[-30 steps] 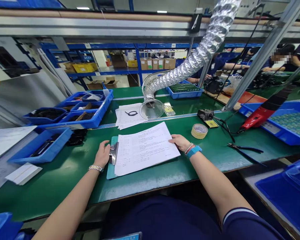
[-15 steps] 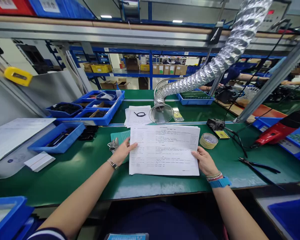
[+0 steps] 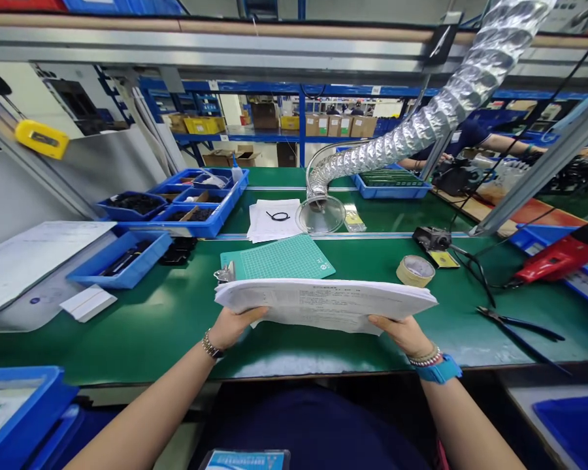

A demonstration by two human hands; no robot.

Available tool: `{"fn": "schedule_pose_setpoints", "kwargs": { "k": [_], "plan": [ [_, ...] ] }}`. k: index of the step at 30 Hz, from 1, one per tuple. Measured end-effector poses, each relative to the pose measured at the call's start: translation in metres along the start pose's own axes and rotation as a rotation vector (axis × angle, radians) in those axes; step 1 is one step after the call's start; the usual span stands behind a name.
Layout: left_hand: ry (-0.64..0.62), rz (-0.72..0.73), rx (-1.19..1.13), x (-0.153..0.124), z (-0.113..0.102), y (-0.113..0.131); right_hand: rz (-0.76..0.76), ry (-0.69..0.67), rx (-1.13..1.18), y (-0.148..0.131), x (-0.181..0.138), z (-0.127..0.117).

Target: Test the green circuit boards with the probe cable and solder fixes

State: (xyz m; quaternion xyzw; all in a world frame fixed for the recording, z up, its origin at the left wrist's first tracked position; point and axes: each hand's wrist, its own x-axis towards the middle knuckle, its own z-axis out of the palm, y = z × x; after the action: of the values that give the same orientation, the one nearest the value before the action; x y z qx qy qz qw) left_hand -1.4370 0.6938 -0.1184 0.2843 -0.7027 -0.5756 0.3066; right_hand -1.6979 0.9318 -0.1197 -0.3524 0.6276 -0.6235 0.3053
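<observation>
A stack of printed paper sheets [image 3: 323, 307] is held between my two hands, bent along its length, its top edge tipped toward the far side. My left hand [image 3: 238, 324] grips the left end, thumb on the printed face. On the right end, my right hand [image 3: 402, 329] closes the same way, its thumb pressed on the page. Most of my fingers are hidden behind the sheets. Just beyond the stack lies a green cutting mat [image 3: 284, 258], with a metal clip-like piece [image 3: 225, 271] at its left corner. A tape roll [image 3: 415, 270] stands close past my right hand.
Blue parts trays [image 3: 196, 225] stand at the left. Pliers [image 3: 514, 326] and a red tool [image 3: 553, 258] lie right. A silver duct [image 3: 396, 143] hangs over loose papers [image 3: 269, 228] and a black cable loop [image 3: 278, 216]. A co-worker's arm [image 3: 504, 145] shows at far right.
The paper stack has come nearer to me and changed from flat-facing to bent and steeply foreshortened. More of the cutting mat now shows. Both hands moved with the stack, still holding its ends.
</observation>
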Motion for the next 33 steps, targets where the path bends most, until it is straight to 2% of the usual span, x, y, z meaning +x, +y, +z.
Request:
{"fn": "schedule_pose_setpoints", "kwargs": {
  "k": [4, 10, 13, 15, 17, 21, 23, 25, 28, 33],
  "plan": [
    [-0.018, -0.024, 0.008, 0.002, 0.001, 0.003, -0.031, 0.032, -0.054, -0.005, -0.002, 0.004],
    [-0.078, -0.064, 0.018, 0.005, 0.012, -0.003, 0.002, 0.087, -0.042, 0.010, 0.001, 0.008],
    [-0.115, -0.091, 0.063, 0.007, 0.013, 0.000, -0.017, 0.054, -0.052, 0.009, 0.005, 0.006],
    [-0.115, -0.123, 0.120, 0.012, 0.006, 0.005, 0.020, 0.025, -0.001, 0.005, 0.006, 0.002],
    [-0.032, -0.151, 0.201, 0.021, -0.010, 0.009, 0.109, 0.033, 0.088, -0.001, 0.006, -0.003],
    [0.305, -0.199, 0.392, 0.046, -0.054, 0.005, 0.300, 0.120, 0.201, -0.011, 0.008, -0.014],
    [0.379, -0.257, 0.450, 0.057, -0.069, -0.001, 0.368, 0.150, 0.207, -0.018, 0.010, -0.017],
    [0.371, -0.317, 0.460, 0.064, -0.076, -0.007, 0.422, 0.163, 0.197, -0.026, 0.014, -0.017],
    [0.318, -0.382, 0.397, 0.066, -0.072, -0.009, 0.495, 0.163, 0.174, -0.041, 0.017, -0.015],
    [0.281, -0.469, 0.129, 0.044, -0.060, -0.003, 0.583, 0.130, 0.121, -0.064, 0.014, -0.011]
  ]
}}
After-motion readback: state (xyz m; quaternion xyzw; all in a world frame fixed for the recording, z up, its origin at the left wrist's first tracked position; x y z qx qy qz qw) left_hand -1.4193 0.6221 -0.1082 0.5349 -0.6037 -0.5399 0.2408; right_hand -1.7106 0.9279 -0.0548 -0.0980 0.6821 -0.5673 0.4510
